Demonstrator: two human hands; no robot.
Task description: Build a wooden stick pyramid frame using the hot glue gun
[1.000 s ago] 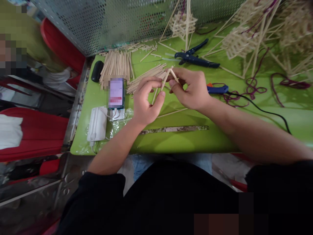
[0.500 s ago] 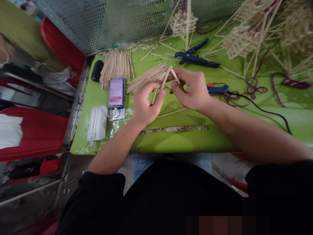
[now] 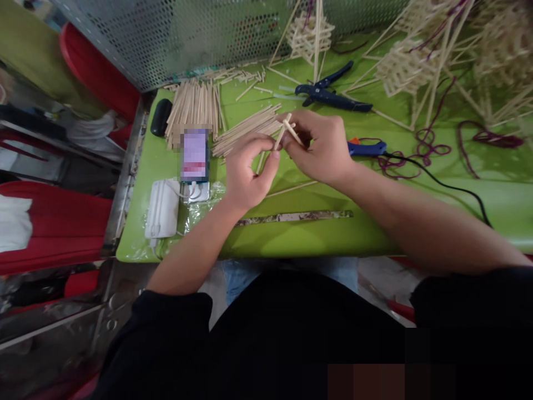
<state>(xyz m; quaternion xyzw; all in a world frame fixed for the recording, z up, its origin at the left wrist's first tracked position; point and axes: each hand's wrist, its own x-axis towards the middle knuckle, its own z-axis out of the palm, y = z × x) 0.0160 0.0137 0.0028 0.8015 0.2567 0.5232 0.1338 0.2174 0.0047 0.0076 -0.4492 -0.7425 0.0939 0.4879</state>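
Note:
My left hand [image 3: 247, 173] pinches a thin wooden stick [image 3: 279, 138] between thumb and fingers, its lower end slanting down past the fingertips. In my right hand [image 3: 325, 145] another wooden stick [image 3: 294, 133] is held between thumb and forefinger. The upper ends of the two sticks cross above the table; whether they are joined I cannot tell. Just behind the hands lies a small bundle of sticks [image 3: 245, 128]. A single stick [image 3: 291, 189] rests on the table below them. To the right of my right hand is a blue-handled tool [image 3: 368, 148] with a black cord, partly hidden.
A larger stick pile [image 3: 195, 105], a phone [image 3: 195, 158] and a white power bank [image 3: 162, 210] are at left. Dark-blue cutters [image 3: 333, 97] lie behind my right hand. Stick structures [image 3: 406, 66] and purple cord [image 3: 493, 136] occupy the right. A patterned strip [image 3: 295, 216] lies in front.
The stick in my right hand has tipped over so that its end now crosses the left-hand stick near the top. Both hands keep their grip; the view has shifted slightly.

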